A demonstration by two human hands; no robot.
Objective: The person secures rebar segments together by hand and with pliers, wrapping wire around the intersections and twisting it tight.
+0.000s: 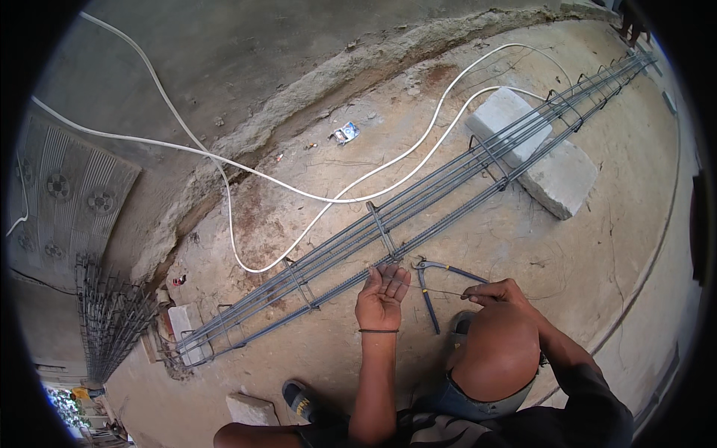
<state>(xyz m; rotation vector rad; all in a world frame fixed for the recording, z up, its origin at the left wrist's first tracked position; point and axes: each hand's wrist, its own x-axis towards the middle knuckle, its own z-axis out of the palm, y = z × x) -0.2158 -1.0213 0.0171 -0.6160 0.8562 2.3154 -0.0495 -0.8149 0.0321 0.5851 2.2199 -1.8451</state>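
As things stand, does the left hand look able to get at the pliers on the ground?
Probably yes: the pliers lie close beside the left hand, largely uncovered; only the thin wire pinched in the right hand seems to cross them.

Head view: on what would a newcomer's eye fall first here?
First, the long grey steel reinforcement cage, running diagonally from lower left to upper right, passing over two pale rectangular blocks. Next, the looping white hose or cable beyond it. Then the open left hand at the cage's near edge, with blue-and-yellow-handled metal pliers to its right.
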